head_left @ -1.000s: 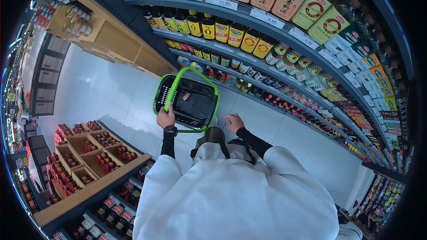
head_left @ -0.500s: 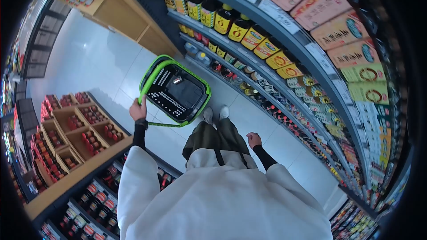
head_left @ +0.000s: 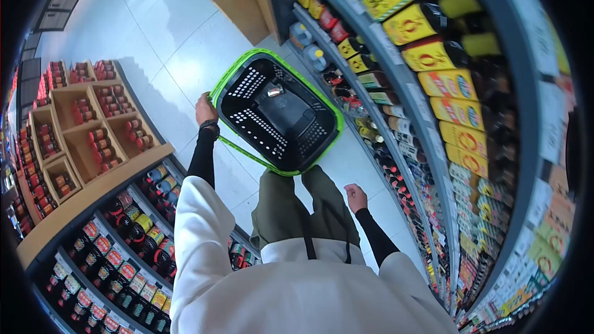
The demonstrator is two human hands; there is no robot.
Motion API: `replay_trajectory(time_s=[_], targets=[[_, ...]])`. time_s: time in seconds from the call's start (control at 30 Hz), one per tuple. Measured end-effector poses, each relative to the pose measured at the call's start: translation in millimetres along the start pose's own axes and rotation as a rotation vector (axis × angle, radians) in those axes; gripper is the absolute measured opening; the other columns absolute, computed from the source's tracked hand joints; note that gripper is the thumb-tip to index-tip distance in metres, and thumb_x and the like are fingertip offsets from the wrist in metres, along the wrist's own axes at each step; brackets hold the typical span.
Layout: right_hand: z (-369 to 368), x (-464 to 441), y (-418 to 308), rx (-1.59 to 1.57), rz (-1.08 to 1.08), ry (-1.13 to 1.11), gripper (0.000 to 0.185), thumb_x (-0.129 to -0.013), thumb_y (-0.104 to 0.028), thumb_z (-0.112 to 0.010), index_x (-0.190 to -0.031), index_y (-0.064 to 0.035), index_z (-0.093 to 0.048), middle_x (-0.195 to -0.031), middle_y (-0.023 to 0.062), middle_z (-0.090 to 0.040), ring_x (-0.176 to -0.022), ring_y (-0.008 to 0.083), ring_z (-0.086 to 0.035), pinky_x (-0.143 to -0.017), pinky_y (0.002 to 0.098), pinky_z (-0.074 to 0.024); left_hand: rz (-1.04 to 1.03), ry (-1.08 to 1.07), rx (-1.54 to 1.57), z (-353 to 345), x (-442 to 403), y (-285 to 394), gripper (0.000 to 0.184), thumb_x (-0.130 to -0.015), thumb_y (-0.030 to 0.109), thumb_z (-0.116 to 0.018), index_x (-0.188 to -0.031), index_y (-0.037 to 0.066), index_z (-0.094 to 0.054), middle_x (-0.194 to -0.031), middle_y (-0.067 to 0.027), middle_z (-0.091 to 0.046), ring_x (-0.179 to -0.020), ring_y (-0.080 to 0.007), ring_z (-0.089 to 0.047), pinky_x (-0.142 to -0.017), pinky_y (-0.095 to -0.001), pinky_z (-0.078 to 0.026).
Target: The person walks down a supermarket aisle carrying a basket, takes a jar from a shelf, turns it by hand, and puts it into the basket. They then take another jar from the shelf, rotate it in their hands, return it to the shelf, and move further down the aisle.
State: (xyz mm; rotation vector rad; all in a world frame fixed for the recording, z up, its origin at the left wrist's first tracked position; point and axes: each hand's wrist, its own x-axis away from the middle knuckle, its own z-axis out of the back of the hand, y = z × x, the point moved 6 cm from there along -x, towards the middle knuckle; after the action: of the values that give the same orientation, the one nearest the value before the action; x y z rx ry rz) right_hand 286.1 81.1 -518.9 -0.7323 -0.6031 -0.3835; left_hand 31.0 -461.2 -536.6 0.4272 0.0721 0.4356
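My left hand (head_left: 206, 109) is closed around the bright green handle of a black shopping basket (head_left: 260, 133). The basket has a green rim and perforated walls, stands out in front of my legs and shows its inside to me. A small shiny packet or label (head_left: 275, 90) lies in it, too small to make out. By my right thigh hangs my right hand (head_left: 355, 198), fingers curled in, with nothing seen in them. It is nearest to the shelves on the right and touches none of them.
Shelves of yellow-labelled bottles (head_left: 427, 55) and jars curve along my right. On the left are a wooden display rack (head_left: 80, 142) of red-lidded jars and dark shelves of bottles (head_left: 117, 266). A wooden cabinet (head_left: 244, 6) stands ahead, beside the tiled floor (head_left: 179, 31).
The basket, held in my left hand, has shifted right in view and looks larger. My view has turned and moved along the aisle. My right hand stays low at my side.
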Motion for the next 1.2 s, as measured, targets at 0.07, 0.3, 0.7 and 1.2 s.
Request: replay_trajectory(time_s=[0.07, 0.3, 0.7, 1.2], targets=[[-31.6, -11.6, 10.7, -0.125, 0.0, -0.004, 0.013, -0.086, -0.014, -0.051, -0.09, -0.0073, -0.061, -0.083, 0.0084, -0.064, -0.076, 0.0224, -0.062, -0.07, 0.0315, -0.0484, 0.002, -0.001, -0.013, -36.9, 4.6, -15.0, 0.031, -0.077, 0.001, -0.049, -0.104, 0.015, -0.058, -0.096, -0.0151, -0.058, -0.091, -0.0348, -0.053, -0.077, -0.0425, -0.045], [-76.3, -8.9, -2.8, -0.003, -0.112, -0.104, 0.012, -0.087, -0.012, -0.052, -0.092, -0.0063, -0.061, -0.086, 0.0076, -0.064, -0.077, 0.0164, -0.061, -0.071, 0.0278, -0.0474, 0.212, 0.003, -0.086, -140.2, 37.6, -45.5, 0.029, -0.081, 0.008, -0.052, -0.107, 0.019, -0.06, -0.111, -0.0151, -0.048, -0.1, -0.0338, -0.048, -0.082, -0.0423, -0.045], [-82.7, -185.5, 56.1, -0.118, -0.342, 0.243, 0.071, -0.074, -0.029, -0.07, -0.125, 0.0024, -0.033, -0.115, 0.0234, -0.05, -0.097, 0.0315, -0.057, -0.081, 0.0368, -0.0474, 0.678, -0.134, 0.684, -224.7, 176.5, -115.1, 0.053, -0.075, 0.022, -0.069, -0.119, -0.001, -0.05, -0.113, -0.0159, -0.057, -0.107, -0.0241, -0.052, -0.093, -0.0353, -0.039], [-125.1, -212.2, -46.9, 0.032, -0.392, 0.42, 0.063, -0.065, -0.027, -0.072, -0.107, -0.0006, -0.032, -0.105, 0.0269, -0.05, -0.099, 0.0431, -0.051, -0.088, 0.0444, -0.0392, 0.473, -0.164, 0.722, -206.9, 11.2, -133.8, 0.035, -0.073, 0.015, -0.063, -0.102, -0.001, -0.052, -0.089, -0.0095, -0.063, -0.078, -0.0173, -0.059, -0.071, -0.0296, -0.047]])
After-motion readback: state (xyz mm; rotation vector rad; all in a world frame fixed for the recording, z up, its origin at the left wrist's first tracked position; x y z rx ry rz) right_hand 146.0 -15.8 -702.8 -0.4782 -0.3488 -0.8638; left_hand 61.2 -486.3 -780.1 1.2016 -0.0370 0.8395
